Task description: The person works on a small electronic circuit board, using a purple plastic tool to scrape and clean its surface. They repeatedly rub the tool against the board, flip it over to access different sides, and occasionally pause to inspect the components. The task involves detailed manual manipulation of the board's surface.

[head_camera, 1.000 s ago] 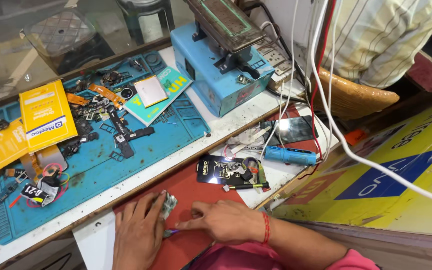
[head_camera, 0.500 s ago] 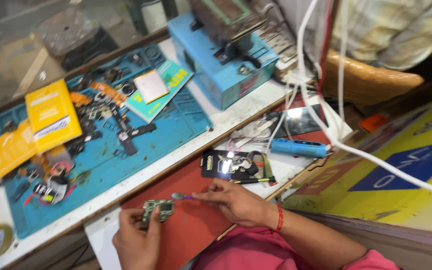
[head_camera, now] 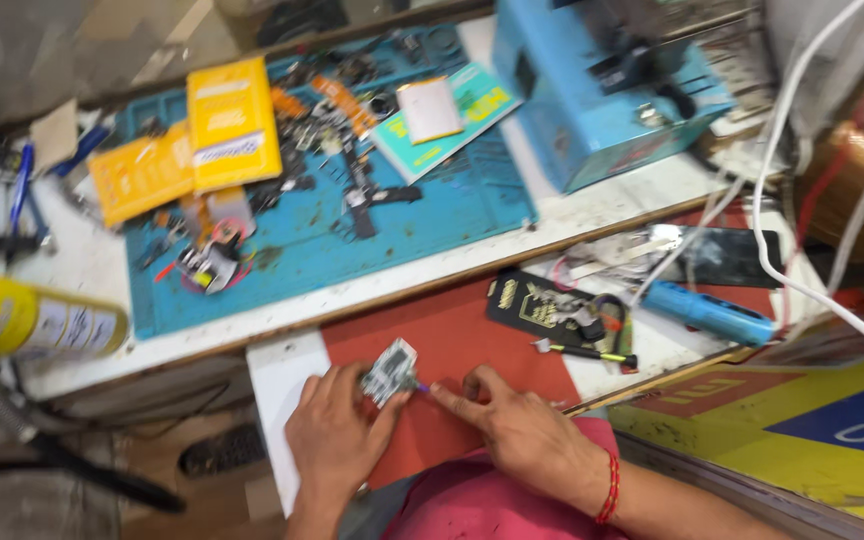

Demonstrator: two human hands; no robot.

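While the view is tilting and blurring at the edges, the white counter (head_camera: 592, 215) is stretching across the middle of the scene, carrying nearly everything. On its far side a big blue work mat (head_camera: 352, 240) is lying flat, littered with small phone parts, with two yellow boxes (head_camera: 202, 145) resting on its left part and a teal card (head_camera: 452, 115) leaning across its upper right. Just right of the mat a light blue machine (head_camera: 612, 90) is standing upright, with white cables (head_camera: 802, 200) trailing down past it. Nearer the person, a red mat (head_camera: 472, 340) is lying on the lower ledge, and beyond its right edge a black card of tools (head_camera: 542, 305), a dark phone (head_camera: 727, 255) and a blue pen-shaped tool (head_camera: 712, 313) are lying close together. At the far left a yellow spray can (head_camera: 22, 320) is lying on its side.

Over the red mat, the left hand (head_camera: 337, 440) is holding a small circuit board (head_camera: 390, 372), its grip closed on the board's lower edge and tilting it up. The right hand (head_camera: 522, 430) is sitting just beside it, fingers pinched shut on what seems to be a thin purple-tipped tool (head_camera: 420, 385), its tip touching the board's right side. A red thread band (head_camera: 607, 490) is circling the right wrist.
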